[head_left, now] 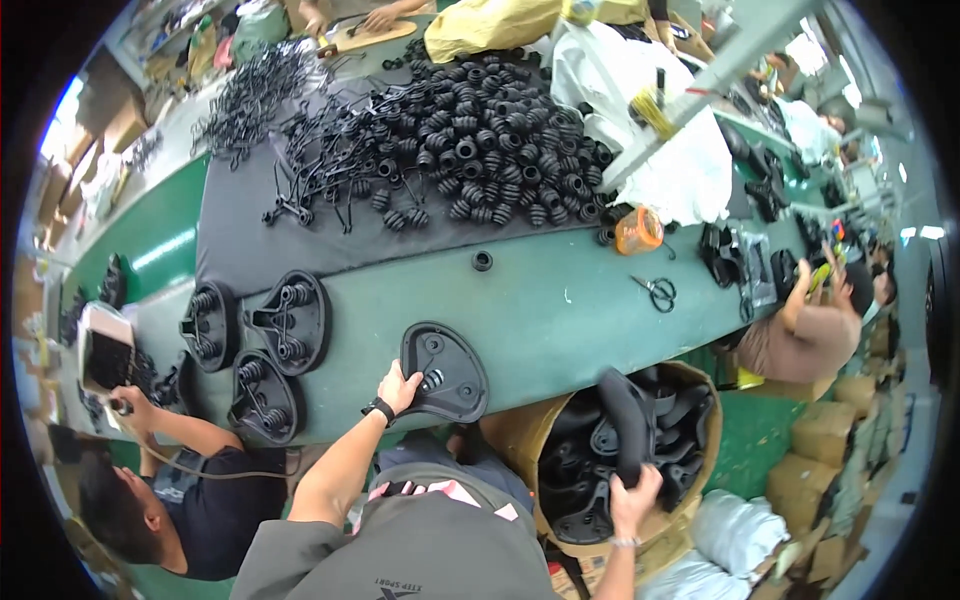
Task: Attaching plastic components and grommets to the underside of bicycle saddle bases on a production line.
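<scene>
My left hand (pixel 400 388) grips the left edge of a black bicycle saddle (pixel 462 375) that lies underside up at the table's front edge. A small ribbed spring part (pixel 432 381) shows on that saddle beside my fingers. To the right, my right hand (pixel 635 497) is closed on the lower end of another black saddle (pixel 628 425), tilted up over a round-looking cardboard box (pixel 548 440). More black saddles (pixel 690 465) fill the box. Left of my left hand lie several upturned saddles (pixel 290 320) with springs and metal rods fitted.
Black ribbed rubber sleeves (pixel 490 140) and thin metal rods (pixel 250 95) are heaped at the back. One loose sleeve (pixel 482 261), scissors (pixel 656 292) and an orange container (pixel 638 231) are nearer. Co-workers sit at left (pixel 200 480) and right (pixel 810 330). A slanting post (pixel 690 105) crosses the far right.
</scene>
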`<state>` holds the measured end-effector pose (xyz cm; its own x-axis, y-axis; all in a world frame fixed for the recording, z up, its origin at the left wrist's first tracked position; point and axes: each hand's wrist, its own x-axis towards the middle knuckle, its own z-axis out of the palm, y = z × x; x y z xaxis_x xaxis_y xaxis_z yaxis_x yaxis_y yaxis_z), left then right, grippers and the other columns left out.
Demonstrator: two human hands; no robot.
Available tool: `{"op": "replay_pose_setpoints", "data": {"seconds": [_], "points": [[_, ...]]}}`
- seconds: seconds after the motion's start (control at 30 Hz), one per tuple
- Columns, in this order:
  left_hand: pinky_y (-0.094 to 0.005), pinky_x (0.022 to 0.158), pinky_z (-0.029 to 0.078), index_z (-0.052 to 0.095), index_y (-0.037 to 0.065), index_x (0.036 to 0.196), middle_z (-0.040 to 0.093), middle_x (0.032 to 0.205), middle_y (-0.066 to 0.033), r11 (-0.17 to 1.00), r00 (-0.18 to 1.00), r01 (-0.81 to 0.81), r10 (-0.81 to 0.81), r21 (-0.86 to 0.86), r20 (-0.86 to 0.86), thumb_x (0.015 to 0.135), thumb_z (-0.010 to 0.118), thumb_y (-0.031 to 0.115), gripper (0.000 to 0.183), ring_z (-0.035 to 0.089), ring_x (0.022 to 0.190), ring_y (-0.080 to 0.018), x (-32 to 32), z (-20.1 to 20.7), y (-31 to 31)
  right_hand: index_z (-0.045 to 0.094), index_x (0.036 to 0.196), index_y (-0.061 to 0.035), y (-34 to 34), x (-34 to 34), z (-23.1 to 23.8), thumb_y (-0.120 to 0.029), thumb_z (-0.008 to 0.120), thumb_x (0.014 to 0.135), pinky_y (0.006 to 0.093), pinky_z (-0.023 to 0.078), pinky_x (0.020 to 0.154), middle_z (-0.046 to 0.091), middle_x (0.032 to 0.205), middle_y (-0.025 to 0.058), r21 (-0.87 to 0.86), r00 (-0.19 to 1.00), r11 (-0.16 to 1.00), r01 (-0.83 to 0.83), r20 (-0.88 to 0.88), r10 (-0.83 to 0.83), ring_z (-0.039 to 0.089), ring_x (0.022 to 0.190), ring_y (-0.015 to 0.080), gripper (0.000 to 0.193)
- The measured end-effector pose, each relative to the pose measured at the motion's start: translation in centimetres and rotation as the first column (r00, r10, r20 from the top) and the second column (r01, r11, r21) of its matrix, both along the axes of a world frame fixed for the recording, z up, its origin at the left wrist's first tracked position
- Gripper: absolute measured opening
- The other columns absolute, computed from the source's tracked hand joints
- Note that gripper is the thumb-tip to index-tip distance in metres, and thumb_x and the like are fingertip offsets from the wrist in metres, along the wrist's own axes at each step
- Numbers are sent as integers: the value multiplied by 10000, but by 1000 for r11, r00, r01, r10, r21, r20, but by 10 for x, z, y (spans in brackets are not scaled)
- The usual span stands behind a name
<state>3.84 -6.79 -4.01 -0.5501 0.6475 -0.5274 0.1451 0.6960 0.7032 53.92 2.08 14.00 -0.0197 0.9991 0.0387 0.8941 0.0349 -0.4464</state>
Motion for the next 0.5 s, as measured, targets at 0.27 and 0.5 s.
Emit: {"op": "replay_pose_setpoints", "data": {"seconds": [0.27,0.5], "points": [[-512,943,531,477,3,1418,708,1156,-265,983,993,80,-94,-165,-74,923,679,395,663,672,1086,-442,-9,18,12,617,1105,4,143,-154,-128,16,694,779,491,470,1064,546,1322,270,23,696,705,-709,184,694,529,1260,484,335],[-511,1079,438,475,-74,1427,571,1364,-298,998,960,-52,60,37,-275,892,732,421,772,539,1269,-451,-12,22,18,717,939,-44,209,-218,-118,-100,665,851,466,557,771,694,893,140,-165,688,696,-699,109,717,679,821,367,117]]}}
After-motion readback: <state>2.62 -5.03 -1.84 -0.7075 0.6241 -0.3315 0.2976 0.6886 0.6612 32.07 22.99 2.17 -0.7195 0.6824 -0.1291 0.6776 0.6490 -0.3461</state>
